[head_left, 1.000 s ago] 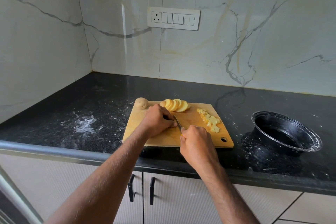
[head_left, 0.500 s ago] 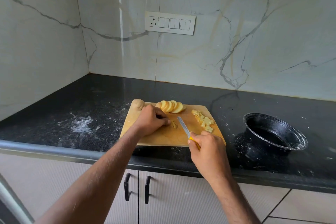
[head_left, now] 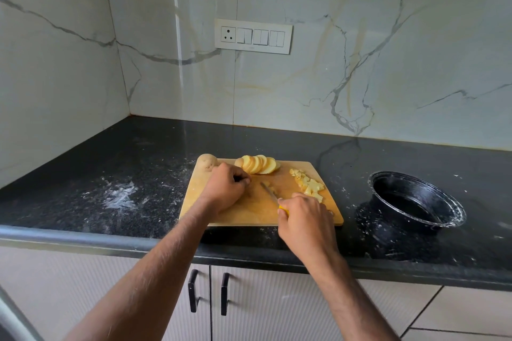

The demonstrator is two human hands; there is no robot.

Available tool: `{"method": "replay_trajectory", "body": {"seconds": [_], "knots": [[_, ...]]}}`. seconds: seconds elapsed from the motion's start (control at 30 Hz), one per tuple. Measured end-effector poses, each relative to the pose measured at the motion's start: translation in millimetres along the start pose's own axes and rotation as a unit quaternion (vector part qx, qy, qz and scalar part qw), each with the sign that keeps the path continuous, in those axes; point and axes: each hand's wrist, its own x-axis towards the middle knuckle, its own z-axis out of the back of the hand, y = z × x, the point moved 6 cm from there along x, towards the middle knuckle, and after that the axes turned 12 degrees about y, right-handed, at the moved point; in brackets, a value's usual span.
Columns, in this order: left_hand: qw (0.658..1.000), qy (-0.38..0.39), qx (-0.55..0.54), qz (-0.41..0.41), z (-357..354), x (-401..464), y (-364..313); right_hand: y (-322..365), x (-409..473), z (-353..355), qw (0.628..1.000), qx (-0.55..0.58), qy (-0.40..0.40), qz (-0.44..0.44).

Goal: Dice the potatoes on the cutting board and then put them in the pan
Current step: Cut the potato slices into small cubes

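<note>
A wooden cutting board lies on the black counter. At its far left corner sits a whole potato, and a fan of potato slices lies along the far edge. Diced potato is heaped at the right side. My right hand grips a yellow-handled knife, blade low over the board's middle with a few small cut pieces beside it. My left hand rests on the board as a curled fist, with nothing visible in it. A black pan stands to the right of the board.
White powder streaks mark the counter left of the board and around the pan. Marble walls close the back and left sides, with a switch panel on the back wall. Cabinet doors with black handles sit below the counter edge.
The knife has left my left hand's fingertips and moved right across the board, carrying small cut pieces toward the diced heap. My left hand stayed curled in place.
</note>
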Motion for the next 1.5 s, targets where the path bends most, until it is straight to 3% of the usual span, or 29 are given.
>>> {"method": "replay_trajectory", "body": {"seconds": [0.4,0.73,0.87,1.03,1.37,1.5], "knots": [[0.999,0.019,0.043,-0.005,-2,-1,-8,-42,29,10,0.993,-0.05,-0.014,-0.11],[0.999,0.01,0.039,-0.005,-1,-5,-10,-39,32,2,0.99,-0.029,-0.036,-0.136],[0.998,-0.042,0.039,0.0,3,-5,-10,-25,37,1,0.99,0.014,-0.075,-0.115],[0.992,-0.097,0.015,0.084,11,1,7,-19,40,-10,0.989,0.041,-0.116,-0.078],[0.984,-0.069,0.107,0.122,9,27,5,-22,42,-14,0.989,0.05,-0.126,-0.056],[0.987,-0.08,0.076,0.113,9,26,8,-24,43,-15,0.988,0.054,-0.131,-0.059]]}}
